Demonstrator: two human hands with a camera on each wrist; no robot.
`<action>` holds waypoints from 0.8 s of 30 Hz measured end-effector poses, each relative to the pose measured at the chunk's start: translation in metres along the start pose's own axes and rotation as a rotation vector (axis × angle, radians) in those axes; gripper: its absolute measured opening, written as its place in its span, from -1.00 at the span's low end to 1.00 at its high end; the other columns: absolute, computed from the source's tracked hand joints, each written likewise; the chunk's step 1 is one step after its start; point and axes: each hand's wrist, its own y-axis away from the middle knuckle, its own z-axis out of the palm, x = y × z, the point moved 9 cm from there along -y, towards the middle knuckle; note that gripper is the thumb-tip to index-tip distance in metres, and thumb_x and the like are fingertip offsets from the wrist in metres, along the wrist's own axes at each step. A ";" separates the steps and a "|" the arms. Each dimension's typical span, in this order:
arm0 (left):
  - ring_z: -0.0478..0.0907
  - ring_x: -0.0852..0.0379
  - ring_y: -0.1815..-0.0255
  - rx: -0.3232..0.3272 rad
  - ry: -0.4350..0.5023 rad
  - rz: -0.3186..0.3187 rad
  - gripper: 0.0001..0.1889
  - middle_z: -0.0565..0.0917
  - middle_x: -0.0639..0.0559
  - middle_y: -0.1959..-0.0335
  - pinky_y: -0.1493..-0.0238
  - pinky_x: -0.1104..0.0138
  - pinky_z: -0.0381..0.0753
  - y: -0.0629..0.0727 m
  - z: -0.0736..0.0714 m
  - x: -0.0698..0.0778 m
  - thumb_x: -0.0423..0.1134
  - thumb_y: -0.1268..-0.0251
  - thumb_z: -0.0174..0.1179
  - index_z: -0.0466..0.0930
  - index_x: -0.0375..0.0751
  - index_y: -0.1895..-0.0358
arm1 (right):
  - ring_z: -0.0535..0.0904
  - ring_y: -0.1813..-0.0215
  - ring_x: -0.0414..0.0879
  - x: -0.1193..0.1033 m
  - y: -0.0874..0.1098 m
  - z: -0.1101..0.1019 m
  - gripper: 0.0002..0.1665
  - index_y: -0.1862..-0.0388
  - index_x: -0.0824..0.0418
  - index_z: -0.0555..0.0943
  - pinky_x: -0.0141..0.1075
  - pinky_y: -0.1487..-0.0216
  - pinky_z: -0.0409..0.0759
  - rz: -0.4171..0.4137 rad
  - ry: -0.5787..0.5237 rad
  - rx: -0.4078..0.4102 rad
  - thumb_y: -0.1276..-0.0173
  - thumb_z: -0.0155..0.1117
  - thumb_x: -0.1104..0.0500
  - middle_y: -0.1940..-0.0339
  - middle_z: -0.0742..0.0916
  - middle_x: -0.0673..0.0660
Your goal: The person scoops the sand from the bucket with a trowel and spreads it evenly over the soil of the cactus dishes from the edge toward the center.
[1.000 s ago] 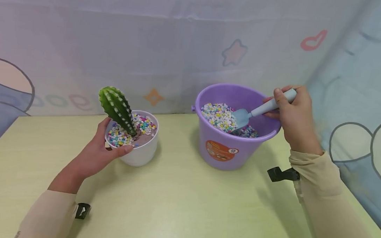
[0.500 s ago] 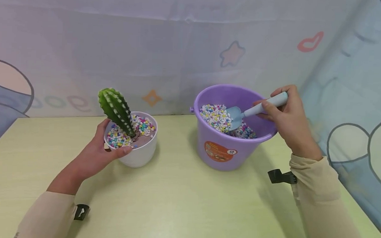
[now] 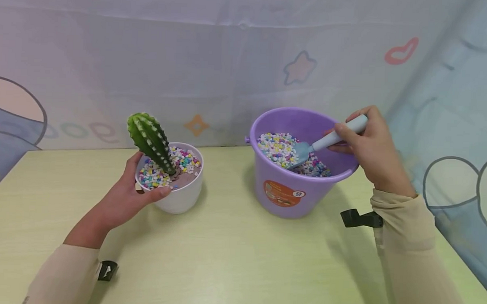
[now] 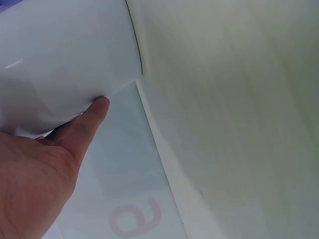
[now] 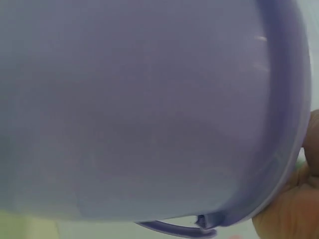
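Observation:
In the head view, my left hand (image 3: 125, 197) grips the near-left side of a white pot (image 3: 181, 199), thumb along its rim. A green cactus (image 3: 149, 137) leans left in the pot, amid colourful pebbles and a brownish patch (image 3: 185, 180). My right hand (image 3: 372, 152) holds a light blue hand shovel (image 3: 332, 139) by its handle over the right rim of a purple bucket (image 3: 318, 199). The shovel's blade is partly sunk in the bucket's pebbles (image 3: 273, 146). The left wrist view shows fingers against the pot wall (image 4: 60, 55); the bucket (image 5: 139, 99) fills most of the right wrist view.
Both containers stand on a pale yellow table (image 3: 231, 259), apart from each other. Behind them hangs a printed cloth backdrop (image 3: 230, 80), and another patterned cloth (image 3: 461, 133) lies along the right side. The bucket's handle (image 5: 174, 229) hangs low in the right wrist view.
My right hand has shifted slightly left with the shovel, and the blade has tipped and sunk further into the pebbles. The left hand and the pot stay in place.

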 end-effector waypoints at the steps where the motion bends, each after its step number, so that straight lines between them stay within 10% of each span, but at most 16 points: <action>1: 0.30 -0.10 -0.31 0.001 -0.005 0.001 0.01 0.23 -0.22 -0.39 -0.03 0.55 0.38 0.000 0.000 0.000 -0.05 -0.35 0.28 -0.36 0.00 -0.56 | 0.74 0.23 -0.01 -0.001 0.000 0.001 -0.74 0.16 0.33 0.26 -0.17 0.19 0.66 -0.012 -0.053 -0.027 -0.43 0.18 0.38 0.27 0.66 0.30; 8: 0.26 -0.11 -0.34 -0.013 -0.020 -0.024 0.03 0.19 -0.21 -0.42 -0.13 0.37 0.39 0.001 0.000 -0.001 -0.03 -0.35 0.27 -0.40 0.01 -0.56 | 0.72 0.14 0.14 -0.007 0.001 0.004 -0.80 0.23 0.36 0.36 -0.11 0.12 0.64 -0.073 -0.261 -0.181 -0.36 0.19 0.51 0.25 0.74 0.39; 24: 0.18 -0.19 -0.39 -0.031 -0.034 -0.041 0.07 0.10 -0.28 -0.46 -0.26 -0.10 0.27 -0.001 -0.002 -0.005 0.00 -0.35 0.26 -0.48 0.02 -0.56 | 0.73 0.21 0.14 0.008 0.004 -0.008 -0.66 0.15 0.39 0.19 -0.09 0.23 0.66 0.115 -0.437 0.041 -0.41 0.20 0.40 0.33 0.72 0.36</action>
